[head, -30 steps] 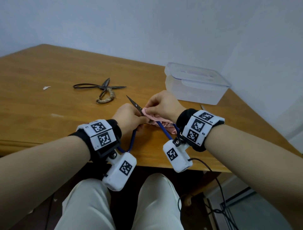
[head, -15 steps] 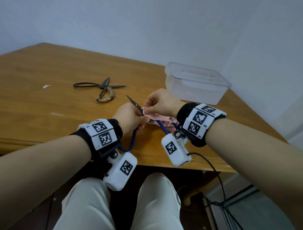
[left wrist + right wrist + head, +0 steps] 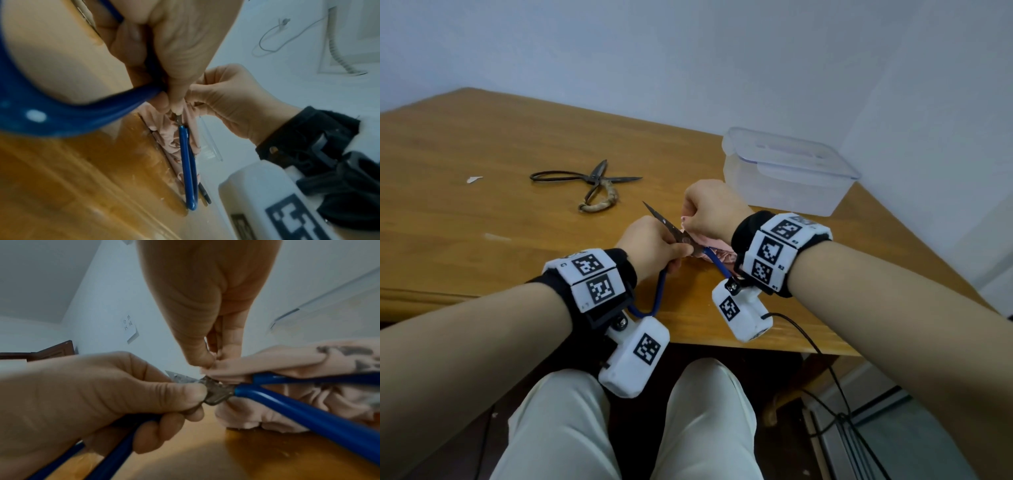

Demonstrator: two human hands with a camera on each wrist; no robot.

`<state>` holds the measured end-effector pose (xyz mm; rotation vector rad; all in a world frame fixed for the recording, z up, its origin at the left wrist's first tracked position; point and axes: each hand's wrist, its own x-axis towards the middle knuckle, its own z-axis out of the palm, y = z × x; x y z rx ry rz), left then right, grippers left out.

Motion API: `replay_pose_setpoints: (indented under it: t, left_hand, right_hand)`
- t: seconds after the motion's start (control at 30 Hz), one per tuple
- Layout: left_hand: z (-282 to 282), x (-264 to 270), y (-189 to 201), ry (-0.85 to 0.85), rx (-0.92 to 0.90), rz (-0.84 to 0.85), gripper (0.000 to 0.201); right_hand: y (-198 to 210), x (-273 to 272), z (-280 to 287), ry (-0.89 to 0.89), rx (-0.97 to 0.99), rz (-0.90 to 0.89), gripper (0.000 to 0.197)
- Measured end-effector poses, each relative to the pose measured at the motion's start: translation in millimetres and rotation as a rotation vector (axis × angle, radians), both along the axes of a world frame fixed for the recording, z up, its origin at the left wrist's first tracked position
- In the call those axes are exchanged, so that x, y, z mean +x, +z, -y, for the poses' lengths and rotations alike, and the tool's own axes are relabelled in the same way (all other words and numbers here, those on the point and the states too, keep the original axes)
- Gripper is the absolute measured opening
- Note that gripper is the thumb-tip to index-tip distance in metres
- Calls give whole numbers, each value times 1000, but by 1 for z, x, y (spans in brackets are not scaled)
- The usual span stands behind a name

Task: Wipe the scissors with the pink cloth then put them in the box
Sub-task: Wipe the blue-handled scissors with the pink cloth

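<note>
Blue-handled scissors (image 3: 671, 228) stand spread open near the table's front edge. My left hand (image 3: 650, 246) grips them at the pivot, with one blue handle loop (image 3: 654, 301) hanging below the wrist. One blade points up and away to the left. My right hand (image 3: 710, 209) pinches the pink cloth (image 3: 714, 250) around the other blade, which is hidden. In the right wrist view the cloth (image 3: 277, 366) wraps the metal just past the pivot (image 3: 218, 394). In the left wrist view the second blue handle (image 3: 188, 167) lies over the cloth (image 3: 168, 138). The clear plastic box (image 3: 787, 171) stands behind my right hand.
A second pair of old dark metal scissors (image 3: 589, 185) lies open on the wooden table (image 3: 482, 212) to the back left. A small white scrap (image 3: 473, 179) lies further left. The wall runs close behind the box. A cable hangs off the front edge at right.
My right hand with the cloth has slid up and away along the blade. The left hand has kept its grip and barely moved.
</note>
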<state>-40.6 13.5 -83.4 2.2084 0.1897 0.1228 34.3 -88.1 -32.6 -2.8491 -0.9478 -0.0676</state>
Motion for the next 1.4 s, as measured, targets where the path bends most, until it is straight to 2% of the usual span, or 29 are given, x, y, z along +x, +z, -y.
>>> replay_pose_setpoints:
  t: [0.07, 0.13, 0.23, 0.4, 0.47, 0.63, 0.83, 0.93, 1.0, 1.13, 1.27, 1.4]
  left_hand:
    - [0, 0, 1, 3, 3, -13, 39]
    - [-1, 1, 1, 7, -1, -21, 38]
    - [0, 2, 2, 12, 0, -26, 38]
    - [2, 1, 0, 22, 4, -20, 38]
    - [1, 2, 1, 25, 1, -19, 36]
    - [0, 2, 1, 21, 3, -15, 36]
    - [4, 2, -1, 27, 2, -28, 36]
    - [3, 2, 2, 25, -1, -19, 37]
    - [2, 3, 2, 20, 5, -13, 38]
    - [3, 3, 1, 26, -16, -29, 36]
    - [0, 1, 0, 17, 3, -4, 36]
    - [1, 2, 1, 4, 13, 0, 36]
  right_hand:
    - [-1, 5, 6, -27, 103, -25, 9]
    - [2, 5, 14, -16, 208, -164, 9]
    - [4, -1, 22, 21, 183, -279, 9]
    - [0, 0, 17, 59, -16, -80, 2]
    - [-2, 2, 17, 56, -18, -22, 2]
    - [3, -4, 21, 104, 62, -192, 4]
    - [-1, 0, 13, 36, -57, -33, 5]
    - [5, -1, 17, 41, 59, -152, 3]
    - [9, -3, 18, 65, 51, -202, 4]
    - [5, 0, 13, 50, -20, -49, 2]
    - [5, 0, 16, 65, 66, -188, 3]
    - [7, 1, 15, 36, 75, -111, 3]
